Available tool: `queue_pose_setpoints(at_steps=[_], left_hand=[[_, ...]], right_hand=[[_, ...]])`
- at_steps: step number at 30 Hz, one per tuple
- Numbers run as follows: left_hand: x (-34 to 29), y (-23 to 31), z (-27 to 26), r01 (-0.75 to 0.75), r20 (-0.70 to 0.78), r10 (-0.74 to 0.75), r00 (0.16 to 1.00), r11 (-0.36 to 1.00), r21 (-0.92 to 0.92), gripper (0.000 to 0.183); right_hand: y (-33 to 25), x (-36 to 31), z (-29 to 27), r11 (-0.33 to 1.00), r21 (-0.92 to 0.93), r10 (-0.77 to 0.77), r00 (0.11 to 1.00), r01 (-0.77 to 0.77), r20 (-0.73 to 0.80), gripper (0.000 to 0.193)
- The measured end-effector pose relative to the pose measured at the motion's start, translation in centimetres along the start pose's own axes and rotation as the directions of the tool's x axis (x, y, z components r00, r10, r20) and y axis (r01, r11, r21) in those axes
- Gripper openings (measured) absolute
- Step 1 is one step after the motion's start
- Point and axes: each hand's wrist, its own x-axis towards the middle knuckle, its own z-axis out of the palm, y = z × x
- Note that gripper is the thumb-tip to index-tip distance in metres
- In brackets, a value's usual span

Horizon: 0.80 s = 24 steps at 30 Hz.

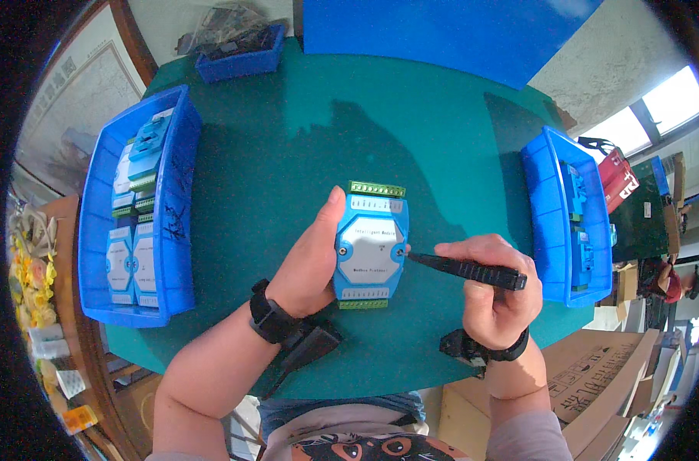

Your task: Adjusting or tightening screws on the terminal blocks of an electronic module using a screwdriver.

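My left hand (308,265) is closed around the left edge of a blue electronic module (372,250), held over the green table. The module has a white label on its face, a screw at each side and green terminal blocks at its top and bottom ends. In my right hand (497,292) is a slim black tool (472,270) with a ribbed grip; its exact kind cannot be made out. The tool's tip points left, at the screw on the module's right side. Whether it touches the screw is too small to tell.
A blue bin (182,253) with several similar modules stands on the left, another blue bin (555,230) with blue modules on the right. At the far left edge sits a small blue tray (242,67) of dark parts and plastic bags. A cardboard box (587,376) is at lower right.
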Motion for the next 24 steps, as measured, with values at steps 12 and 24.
queue_pose_setpoints(at_steps=[12,24], left_hand=[[0.01,-0.05,0.01,0.000,-0.020,0.001,1.000,1.000,0.017,0.070],[-0.04,0.03,0.26,-0.014,-0.051,0.016,0.999,0.999,0.034,0.068]], right_hand=[[-0.31,-0.19,0.35,0.998,0.010,0.058,0.996,-0.058,-0.066,0.017],[-0.86,-0.61,0.88,0.992,-0.008,0.121,0.983,-0.123,-0.142,0.017]])
